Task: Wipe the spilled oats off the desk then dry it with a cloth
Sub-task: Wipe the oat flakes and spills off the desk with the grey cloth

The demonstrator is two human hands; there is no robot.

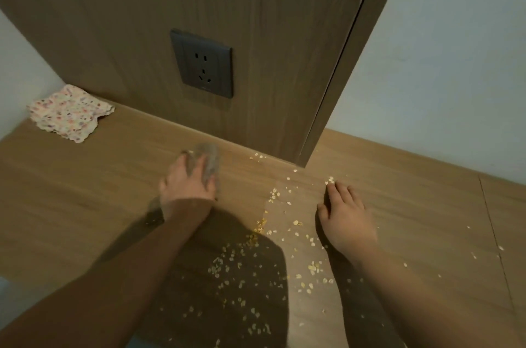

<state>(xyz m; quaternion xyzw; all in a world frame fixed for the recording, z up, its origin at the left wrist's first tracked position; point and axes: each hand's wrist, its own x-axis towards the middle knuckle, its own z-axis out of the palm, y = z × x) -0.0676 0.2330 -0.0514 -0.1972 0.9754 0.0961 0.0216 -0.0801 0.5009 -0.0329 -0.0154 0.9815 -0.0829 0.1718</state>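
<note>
Spilled oats [253, 265] lie scattered over the wooden desk [85, 205], from the panel's foot down to the near edge. My left hand [185, 179] grips a blurred grey rag [210, 160] against the desk, left of the oats and close to the back panel. My right hand [345, 218] rests flat on the desk to the right of the main trail, fingers together, its fingertips beside a small clump of oats [330, 180]. A folded floral cloth [69, 113] lies in the far left corner, apart from both hands.
A wooden upright panel [142, 34] with a dark wall socket [202, 64] rises right behind the desk. A pale wall [455, 63] stands at the right. A seam [493, 231] runs across the desk at far right, with a few stray oats near it.
</note>
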